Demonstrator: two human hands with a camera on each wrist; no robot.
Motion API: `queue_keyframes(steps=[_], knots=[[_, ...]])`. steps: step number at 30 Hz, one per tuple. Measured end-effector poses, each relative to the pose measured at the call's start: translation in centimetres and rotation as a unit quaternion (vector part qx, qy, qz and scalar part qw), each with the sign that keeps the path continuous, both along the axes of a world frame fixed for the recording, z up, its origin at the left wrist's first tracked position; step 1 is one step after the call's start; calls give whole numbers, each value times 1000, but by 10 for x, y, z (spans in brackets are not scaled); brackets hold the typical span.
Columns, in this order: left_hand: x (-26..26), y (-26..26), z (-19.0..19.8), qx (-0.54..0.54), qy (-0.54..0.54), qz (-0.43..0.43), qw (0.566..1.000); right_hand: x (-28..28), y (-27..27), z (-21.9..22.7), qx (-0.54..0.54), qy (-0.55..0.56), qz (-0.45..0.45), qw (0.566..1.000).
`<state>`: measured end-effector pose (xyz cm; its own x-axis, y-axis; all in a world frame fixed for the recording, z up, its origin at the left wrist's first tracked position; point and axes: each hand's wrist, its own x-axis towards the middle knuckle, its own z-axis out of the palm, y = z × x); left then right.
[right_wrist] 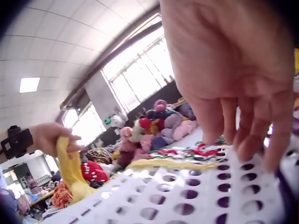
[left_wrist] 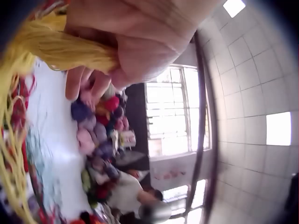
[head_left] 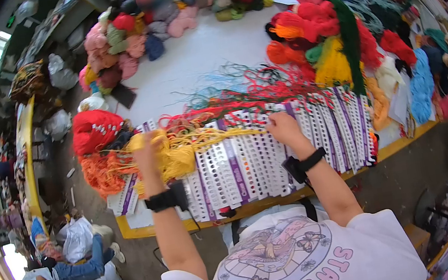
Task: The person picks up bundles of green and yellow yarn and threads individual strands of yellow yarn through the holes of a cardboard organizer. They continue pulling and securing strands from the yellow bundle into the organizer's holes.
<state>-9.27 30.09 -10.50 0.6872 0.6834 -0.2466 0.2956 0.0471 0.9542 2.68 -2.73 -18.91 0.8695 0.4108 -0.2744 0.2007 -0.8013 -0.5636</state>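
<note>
My left hand [head_left: 147, 155] grips a skein of yellow yarn [left_wrist: 56, 44], its strands bunched between thumb and fingers in the left wrist view. Part of the yellow skein [head_left: 179, 161] hangs down over the cards. Long yellow strands run rightward from it across a row of white and purple punched cards [head_left: 249, 171]. Over these cards is my right hand [head_left: 285, 128], near the ends of the strands. Seen from the right wrist, its fingers [right_wrist: 247, 126] point down, fingertips right at the perforated cards [right_wrist: 187, 193]. Red and green threads [head_left: 219, 110] lie along the cards' far side.
Red [head_left: 96, 129] and orange yarn [head_left: 101, 174] lie at the left. Heaped skeins [head_left: 127, 44] line the table's far side, with red, yellow and green bundles [head_left: 331, 58] at the right. A dark phone [head_left: 124, 95] lies near the left edge. Another person [head_left: 75, 275] sits at lower left.
</note>
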Motion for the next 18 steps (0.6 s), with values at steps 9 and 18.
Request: queue_keyframes(steps=[9, 18], knots=[[23, -129, 39, -371, -141, -241, 886, -42, 70, 114, 495, 246, -33, 832], [21, -138, 39, -352, -137, -207, 902, -40, 48, 109, 554, 311, -101, 765]])
